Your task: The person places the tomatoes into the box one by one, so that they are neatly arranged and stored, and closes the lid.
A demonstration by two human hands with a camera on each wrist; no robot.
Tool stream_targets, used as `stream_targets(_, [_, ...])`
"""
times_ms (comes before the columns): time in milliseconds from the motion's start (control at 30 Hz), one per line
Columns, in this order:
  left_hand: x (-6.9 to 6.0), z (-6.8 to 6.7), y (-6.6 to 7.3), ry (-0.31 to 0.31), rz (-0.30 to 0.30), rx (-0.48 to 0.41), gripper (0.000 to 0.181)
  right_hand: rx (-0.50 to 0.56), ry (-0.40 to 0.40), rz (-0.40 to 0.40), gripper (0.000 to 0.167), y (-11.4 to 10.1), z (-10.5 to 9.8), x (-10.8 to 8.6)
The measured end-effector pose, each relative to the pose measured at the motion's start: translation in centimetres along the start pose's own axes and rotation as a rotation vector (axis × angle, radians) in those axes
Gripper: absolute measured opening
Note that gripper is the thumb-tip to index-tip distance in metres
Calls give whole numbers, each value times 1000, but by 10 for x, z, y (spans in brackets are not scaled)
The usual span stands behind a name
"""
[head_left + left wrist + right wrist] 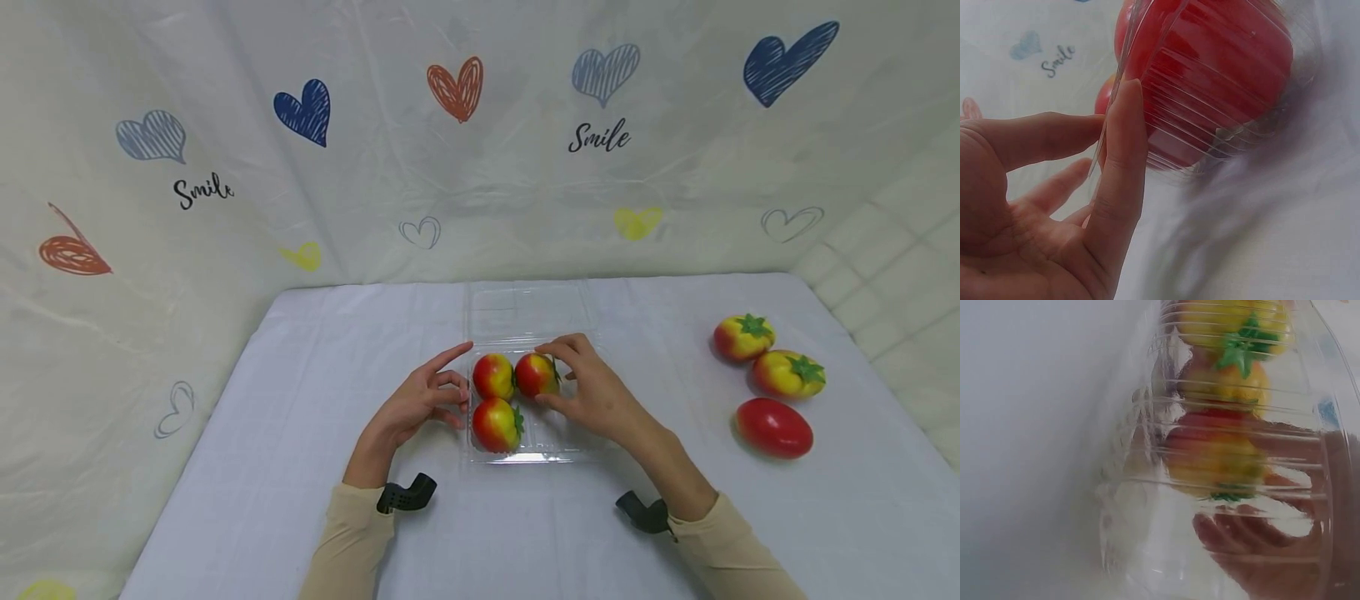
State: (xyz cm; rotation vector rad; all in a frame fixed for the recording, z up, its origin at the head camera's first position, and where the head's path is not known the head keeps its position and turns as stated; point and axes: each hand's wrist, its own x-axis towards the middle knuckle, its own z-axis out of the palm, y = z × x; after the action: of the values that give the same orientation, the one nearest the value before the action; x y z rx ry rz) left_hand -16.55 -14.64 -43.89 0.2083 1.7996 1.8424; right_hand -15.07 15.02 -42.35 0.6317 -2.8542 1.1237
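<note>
A clear plastic clamshell box (543, 457) lies with its lid (525, 310) folded back. Inside it are three red-and-yellow tomatoes with green leafy tops: one at back left (492, 377), one at front left (497, 425), one at back right (536, 375). My right hand (592, 392) has its thumb and fingers around the back-right tomato, seen through the ribbed wall in the right wrist view. At the box's left side, my left hand (420, 400) pinches the rim (1124, 62) between thumb and finger.
Two more red-and-yellow tomatoes (744, 337) (787, 374) and an all-red one (774, 427) lie on the white cloth at the right. A hanging sheet (525, 192) printed with hearts closes off the table's back edge.
</note>
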Motion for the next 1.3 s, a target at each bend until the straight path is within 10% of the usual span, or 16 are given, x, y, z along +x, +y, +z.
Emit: stream_targets(1300, [-5,-3,-3,-16,13,9,74,39,190,18,51,16,-40,-21])
